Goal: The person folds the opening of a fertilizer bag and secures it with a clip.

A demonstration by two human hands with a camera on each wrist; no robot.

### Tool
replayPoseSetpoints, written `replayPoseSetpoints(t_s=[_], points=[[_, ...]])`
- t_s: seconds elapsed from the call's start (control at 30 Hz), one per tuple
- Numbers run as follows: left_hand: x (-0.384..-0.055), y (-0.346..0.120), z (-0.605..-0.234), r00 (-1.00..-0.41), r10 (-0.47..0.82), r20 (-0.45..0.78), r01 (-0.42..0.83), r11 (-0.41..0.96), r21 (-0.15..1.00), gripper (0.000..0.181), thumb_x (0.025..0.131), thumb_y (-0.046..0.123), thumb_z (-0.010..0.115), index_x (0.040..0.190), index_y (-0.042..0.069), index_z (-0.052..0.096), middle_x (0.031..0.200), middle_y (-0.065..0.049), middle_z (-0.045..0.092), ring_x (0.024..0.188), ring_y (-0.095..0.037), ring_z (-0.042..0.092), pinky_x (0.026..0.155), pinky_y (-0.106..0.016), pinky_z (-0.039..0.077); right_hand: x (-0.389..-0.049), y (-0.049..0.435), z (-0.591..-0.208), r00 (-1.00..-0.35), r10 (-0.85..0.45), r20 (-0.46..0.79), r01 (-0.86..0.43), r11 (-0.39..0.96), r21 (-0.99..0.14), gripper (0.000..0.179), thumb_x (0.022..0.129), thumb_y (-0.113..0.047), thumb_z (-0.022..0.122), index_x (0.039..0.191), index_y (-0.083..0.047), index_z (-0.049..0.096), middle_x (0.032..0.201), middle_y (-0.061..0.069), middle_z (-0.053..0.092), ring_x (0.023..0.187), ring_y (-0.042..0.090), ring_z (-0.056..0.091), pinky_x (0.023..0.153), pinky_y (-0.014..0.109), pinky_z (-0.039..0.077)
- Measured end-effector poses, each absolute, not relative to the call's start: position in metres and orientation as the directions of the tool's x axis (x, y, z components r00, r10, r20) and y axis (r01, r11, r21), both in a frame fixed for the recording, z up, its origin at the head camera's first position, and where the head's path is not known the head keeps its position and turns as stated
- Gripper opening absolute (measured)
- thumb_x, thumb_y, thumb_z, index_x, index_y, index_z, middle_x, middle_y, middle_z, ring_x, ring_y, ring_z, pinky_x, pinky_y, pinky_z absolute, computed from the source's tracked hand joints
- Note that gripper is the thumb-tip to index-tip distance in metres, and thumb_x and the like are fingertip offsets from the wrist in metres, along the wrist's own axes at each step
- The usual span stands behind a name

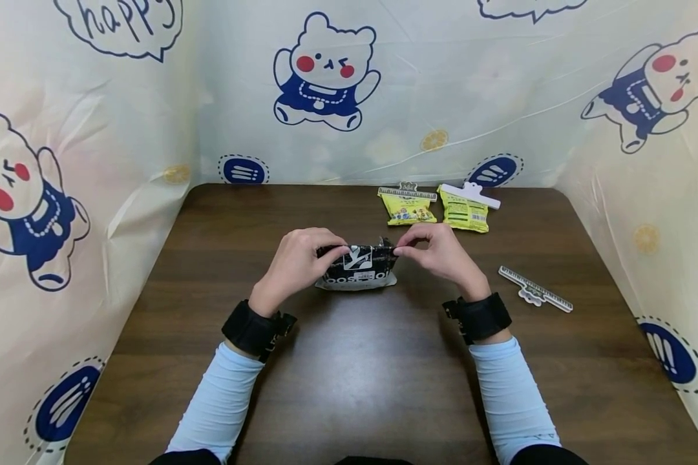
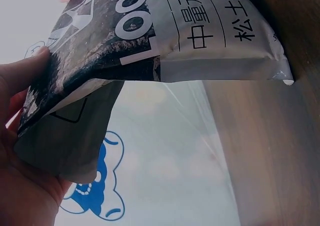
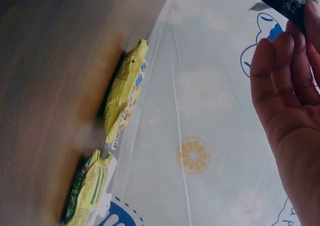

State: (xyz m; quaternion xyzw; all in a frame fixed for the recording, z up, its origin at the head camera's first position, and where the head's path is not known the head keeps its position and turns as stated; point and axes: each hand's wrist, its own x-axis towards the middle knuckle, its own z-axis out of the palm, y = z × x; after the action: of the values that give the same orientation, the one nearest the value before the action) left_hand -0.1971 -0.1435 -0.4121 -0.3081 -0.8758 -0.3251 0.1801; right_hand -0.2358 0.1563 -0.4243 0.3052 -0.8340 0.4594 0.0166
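A black and silver-grey printed bag [image 1: 365, 274] stands on the table between both hands. Its upper edge is folded over, and white letters and Chinese characters show on its side in the left wrist view. My left hand [image 1: 302, 258] pinches the bag's top left corner, thumb in front and fingers behind. With thumb and fingertips, my right hand [image 1: 439, 252] pinches the top right corner. In the right wrist view only a dark corner of the bag [image 3: 287, 1] shows at that hand's fingertips.
Two yellow snack packets [image 1: 408, 208] lie at the back, one with a clear ruler clip [image 1: 407, 192], the other with a white clip [image 1: 470, 194]. Another clear ruler clip [image 1: 536, 289] lies right of my right hand. Printed cloth [image 1: 238, 97] walls the brown table [image 1: 355, 374].
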Motion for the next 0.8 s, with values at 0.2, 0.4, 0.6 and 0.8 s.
replayPoseSetpoints(t_s=[0.2,0.4,0.6,0.8], points=[[-0.196,-0.143,-0.412,-0.743,0.425,0.517,0.659,0.600,0.454,0.012,0.096,0.020,0.077,0.100,0.011,0.083,0.091,-0.005,0.081,0.078,-0.018,0.072,0.067,-0.041,0.058,-0.235,0.160,-0.422,-0.832,-0.497,0.246,-0.485,0.437,-0.757,0.009,0.091,-0.015,0.082,0.097,-0.009,0.079,0.093,0.009,0.076,0.087,0.023,0.067,0.079,0.047,0.057],[-0.197,-0.142,-0.411,-0.743,0.423,0.519,0.660,0.595,0.459,0.011,0.096,0.019,0.078,0.099,0.010,0.083,0.090,-0.005,0.081,0.077,-0.018,0.072,0.067,-0.041,0.058,-0.232,0.184,-0.417,-0.853,-0.472,0.223,-0.474,0.522,-0.709,0.015,0.092,-0.021,0.082,0.102,-0.010,0.080,0.093,0.008,0.077,0.084,0.022,0.067,0.079,0.052,0.058],[-0.198,-0.140,-0.412,-0.748,0.424,0.510,0.656,0.587,0.474,0.011,0.095,0.018,0.078,0.100,0.010,0.083,0.091,-0.005,0.082,0.077,-0.018,0.072,0.065,-0.041,0.058,-0.220,0.233,-0.416,-0.928,-0.371,0.037,-0.322,0.748,-0.580,0.017,0.096,-0.020,0.077,0.107,-0.007,0.079,0.097,0.013,0.076,0.085,0.027,0.067,0.074,0.049,0.055],[-0.196,-0.142,-0.413,-0.764,0.414,0.495,0.640,0.589,0.494,0.011,0.096,0.019,0.078,0.100,0.011,0.083,0.091,-0.005,0.081,0.077,-0.017,0.071,0.066,-0.041,0.057,-0.205,0.282,-0.412,-0.951,-0.205,-0.231,-0.101,0.913,-0.396,0.051,0.094,-0.026,0.077,0.133,0.006,0.063,0.130,0.034,0.063,0.115,0.049,0.058,0.090,0.070,0.050]])
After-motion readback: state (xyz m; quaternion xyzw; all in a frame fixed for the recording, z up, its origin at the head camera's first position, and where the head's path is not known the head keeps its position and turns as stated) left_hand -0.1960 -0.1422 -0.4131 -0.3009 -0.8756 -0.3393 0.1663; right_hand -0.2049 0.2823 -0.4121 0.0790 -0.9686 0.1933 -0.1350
